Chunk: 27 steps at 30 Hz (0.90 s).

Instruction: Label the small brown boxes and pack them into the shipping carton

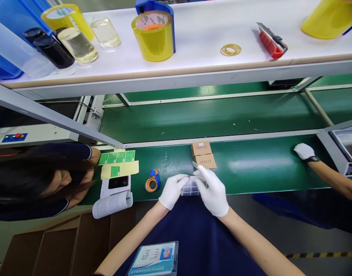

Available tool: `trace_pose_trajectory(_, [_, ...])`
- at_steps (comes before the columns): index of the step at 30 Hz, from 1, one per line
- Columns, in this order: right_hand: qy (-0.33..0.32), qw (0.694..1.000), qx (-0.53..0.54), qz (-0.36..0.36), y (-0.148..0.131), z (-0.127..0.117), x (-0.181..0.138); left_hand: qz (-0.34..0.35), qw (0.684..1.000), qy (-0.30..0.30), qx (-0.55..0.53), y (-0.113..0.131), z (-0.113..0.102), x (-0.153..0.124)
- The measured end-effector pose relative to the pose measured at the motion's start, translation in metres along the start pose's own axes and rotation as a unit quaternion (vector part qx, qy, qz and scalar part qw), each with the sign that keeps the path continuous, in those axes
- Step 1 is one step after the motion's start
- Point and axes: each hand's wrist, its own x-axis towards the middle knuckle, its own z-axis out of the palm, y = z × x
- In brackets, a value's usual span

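In white gloves, both my hands are at the near edge of the green bench. My left hand [171, 192] is closed in a pinch on the upper left edge of a curved sheet of silvery labels [191, 188]. My right hand [214, 193] is closed at the sheet's right side, covering part of it. A small pale strip [194, 165] shows by its fingertips; I cannot make out what it is. Just beyond the hands lie two small brown cardboard boxes [201, 148], one behind the other. To the left is a blue tape dispenser [155, 177] with an orange core.
A co-worker [43, 176] sits left beside green label sheets [117, 157], a phone [118, 182] and curled papers [112, 205]. Another person's gloved hand [304, 151] rests at right. The shelf above holds yellow tape [154, 40], rubber bands [230, 49], a red cutter [270, 43] and bottles [78, 45].
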Motion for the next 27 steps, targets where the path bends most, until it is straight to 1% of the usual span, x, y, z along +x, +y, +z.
trace_pose_trajectory(2, [-0.010, 0.999, 0.019, 0.042, -0.001, 0.005, 0.002, 0.006, 1.000, -0.015, 0.017, 0.003, 0.001, 0.001])
trace_pose_trajectory(3, [-0.014, 0.998, 0.028, 0.051, 0.000, 0.007, 0.003, 0.010, 0.999, -0.024, 0.027, 0.004, 0.002, 0.001])
trace_pose_trajectory(6, [-0.014, 0.998, 0.036, 0.052, 0.005, 0.010, 0.006, 0.007, 0.998, -0.056, 0.023, 0.006, 0.002, 0.002])
trace_pose_trajectory(8, [-0.016, 0.999, 0.022, 0.035, 0.009, 0.011, 0.006, -0.018, 0.996, -0.084, -0.030, 0.005, 0.003, 0.004])
trace_pose_trajectory(12, [-0.034, 0.998, 0.023, -0.048, 0.015, 0.015, 0.002, -0.082, 0.977, -0.114, -0.164, -0.003, 0.004, 0.010])
trace_pose_trajectory(13, [-0.039, 0.998, 0.033, -0.044, 0.017, 0.015, 0.001, -0.093, 0.970, -0.118, -0.188, -0.006, 0.003, 0.012])
trace_pose_trajectory(14, [-0.042, 0.998, 0.046, -0.020, 0.020, 0.015, 0.001, -0.105, 0.965, -0.119, -0.207, -0.009, 0.002, 0.015])
trace_pose_trajectory(16, [-0.042, 0.994, 0.079, 0.066, 0.032, 0.011, 0.006, -0.124, 0.963, -0.102, -0.218, -0.016, -0.002, 0.021])
trace_pose_trajectory(18, [-0.020, 0.983, 0.102, 0.151, 0.056, 0.003, 0.018, -0.138, 0.969, -0.060, -0.197, -0.024, -0.009, 0.026])
trace_pose_trajectory(20, [0.014, 0.976, 0.089, 0.200, 0.093, -0.007, 0.032, -0.150, 0.973, -0.021, -0.175, -0.032, -0.017, 0.029])
trace_pose_trajectory(23, [0.048, 0.973, 0.028, 0.225, 0.157, -0.016, 0.051, -0.168, 0.972, 0.004, -0.167, -0.041, -0.028, 0.032])
trace_pose_trajectory(25, [0.039, 0.974, 0.001, 0.224, 0.192, -0.013, 0.058, -0.178, 0.970, 0.011, -0.166, -0.044, -0.034, 0.034])
trace_pose_trajectory(27, [0.013, 0.976, -0.006, 0.217, 0.216, -0.005, 0.060, -0.187, 0.968, 0.021, -0.164, -0.045, -0.037, 0.036])
